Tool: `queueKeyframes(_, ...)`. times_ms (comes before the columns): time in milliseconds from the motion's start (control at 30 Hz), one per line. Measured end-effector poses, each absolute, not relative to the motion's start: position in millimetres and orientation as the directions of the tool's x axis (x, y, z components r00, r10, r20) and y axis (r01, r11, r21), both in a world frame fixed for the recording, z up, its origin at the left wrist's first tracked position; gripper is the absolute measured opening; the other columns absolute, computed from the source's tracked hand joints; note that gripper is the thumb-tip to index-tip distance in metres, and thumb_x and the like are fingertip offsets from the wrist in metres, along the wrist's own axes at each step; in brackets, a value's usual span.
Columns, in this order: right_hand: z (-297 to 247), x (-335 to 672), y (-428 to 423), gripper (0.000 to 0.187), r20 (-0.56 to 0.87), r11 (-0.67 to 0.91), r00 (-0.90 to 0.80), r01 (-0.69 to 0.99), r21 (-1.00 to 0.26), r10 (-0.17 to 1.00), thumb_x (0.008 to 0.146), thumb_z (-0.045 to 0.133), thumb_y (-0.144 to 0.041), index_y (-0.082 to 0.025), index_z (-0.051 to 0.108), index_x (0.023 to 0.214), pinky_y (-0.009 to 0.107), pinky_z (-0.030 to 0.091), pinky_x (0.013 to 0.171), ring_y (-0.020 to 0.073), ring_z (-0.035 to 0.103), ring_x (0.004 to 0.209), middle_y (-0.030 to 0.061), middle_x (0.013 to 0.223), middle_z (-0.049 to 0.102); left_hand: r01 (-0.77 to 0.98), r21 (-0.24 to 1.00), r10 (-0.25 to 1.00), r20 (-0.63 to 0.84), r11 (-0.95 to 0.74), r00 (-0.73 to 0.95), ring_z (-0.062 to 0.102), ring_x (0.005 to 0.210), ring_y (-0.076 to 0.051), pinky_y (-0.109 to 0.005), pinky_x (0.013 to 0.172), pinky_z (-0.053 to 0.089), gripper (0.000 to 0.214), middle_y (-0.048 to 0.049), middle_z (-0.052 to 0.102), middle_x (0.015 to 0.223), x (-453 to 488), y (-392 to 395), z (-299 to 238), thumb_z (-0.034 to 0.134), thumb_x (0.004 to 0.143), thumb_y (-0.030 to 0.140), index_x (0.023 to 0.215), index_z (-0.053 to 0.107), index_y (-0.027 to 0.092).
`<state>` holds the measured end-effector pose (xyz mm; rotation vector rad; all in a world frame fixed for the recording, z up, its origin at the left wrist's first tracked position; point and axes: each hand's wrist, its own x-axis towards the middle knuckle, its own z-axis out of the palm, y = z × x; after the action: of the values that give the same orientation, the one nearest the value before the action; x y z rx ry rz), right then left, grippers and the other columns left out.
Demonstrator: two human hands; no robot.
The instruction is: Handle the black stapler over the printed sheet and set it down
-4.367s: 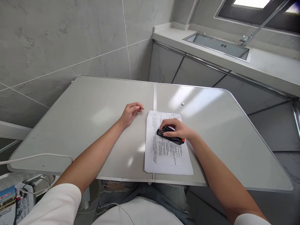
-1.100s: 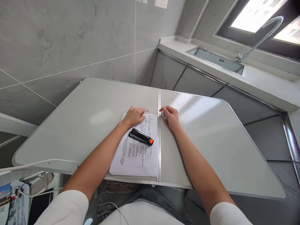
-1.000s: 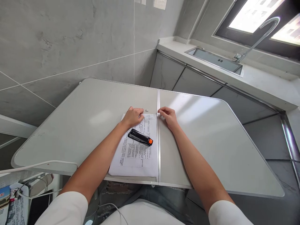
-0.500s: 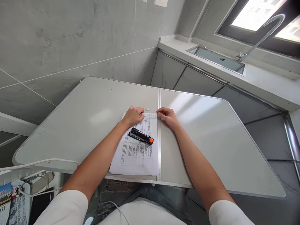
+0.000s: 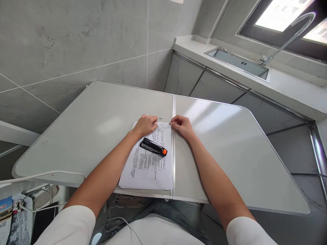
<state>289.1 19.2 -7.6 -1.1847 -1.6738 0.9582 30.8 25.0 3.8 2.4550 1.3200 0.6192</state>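
Note:
A printed sheet of paper (image 5: pixel 149 166) lies on the grey folding table (image 5: pixel 230 149), left of its centre seam. A black stapler with an orange end (image 5: pixel 154 147) rests across the sheet. My left hand (image 5: pixel 144 125) lies on the sheet's top left corner with its fingers curled down on the paper. My right hand (image 5: pixel 182 125) pinches the sheet's top right corner between thumb and fingers. A tiny white scrap (image 5: pixel 160 117) sits on the table just beyond the sheet, between my hands.
A counter with a steel sink (image 5: pixel 240 63) and a curved tap (image 5: pixel 288 37) runs along the back right. A white cable (image 5: pixel 43 174) drapes over the table's near left edge. Printed packets (image 5: pixel 10 221) lie low at the left. Tiled wall stands behind.
Since 4.4 s ago the sheet and stapler have shifted left of the seam and my right hand has let go of the stapler. In the last second my right hand closed on the top right corner.

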Motion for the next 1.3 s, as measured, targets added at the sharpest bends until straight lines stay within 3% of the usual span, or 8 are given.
queueKeyframes(300, -4.6, 288.9, 17.4, 0.022, 0.166, 0.205, -0.187, 0.216, -0.955, 0.968, 0.086, 0.069, -0.045, -0.024, 0.072, 0.082, 0.035, 0.05, 0.075, 0.0202, 0.061, 0.079, 0.0025, 0.082, 0.07, 0.719, 0.456, 0.85, 0.236, -0.524, 0.47, 0.058, 0.067, -0.021, -0.042, 0.085, 0.042, 0.016, -0.0026, 0.069, 0.077, 29.3, 26.4, 0.5, 0.046, 0.092, 0.019, 0.079, 0.054, 0.023)
queueKeyframes(633, -3.7, 289.7, 15.2, 0.037, 0.224, 0.248, -0.148, 0.174, -0.953, 0.963, 0.096, 0.062, -0.051, -0.024, 0.076, 0.074, 0.036, 0.049, 0.077, 0.0193, 0.057, 0.074, 0.0031, 0.078, 0.07, 0.717, 0.465, 0.853, 0.235, -0.52, 0.467, 0.058, 0.067, -0.021, -0.041, 0.087, 0.043, 0.016, -0.0017, 0.066, 0.075, 28.7, 27.2, -0.4, 0.046, 0.091, 0.018, 0.079, 0.055, 0.023)
queueKeyframes(1300, -2.0, 287.6, 13.6, 0.026, 0.169, 0.217, -0.186, 0.284, -0.934, 0.968, 0.089, 0.067, -0.044, -0.021, 0.077, 0.082, 0.032, 0.047, 0.072, 0.0184, 0.059, 0.075, 0.0033, 0.082, 0.072, 0.715, 0.466, 0.851, 0.225, -0.521, 0.474, 0.057, 0.068, -0.02, -0.04, 0.087, 0.041, 0.016, -0.0007, 0.067, 0.076, 29.0, 26.5, 0.3, 0.047, 0.092, 0.019, 0.079, 0.055, 0.022)
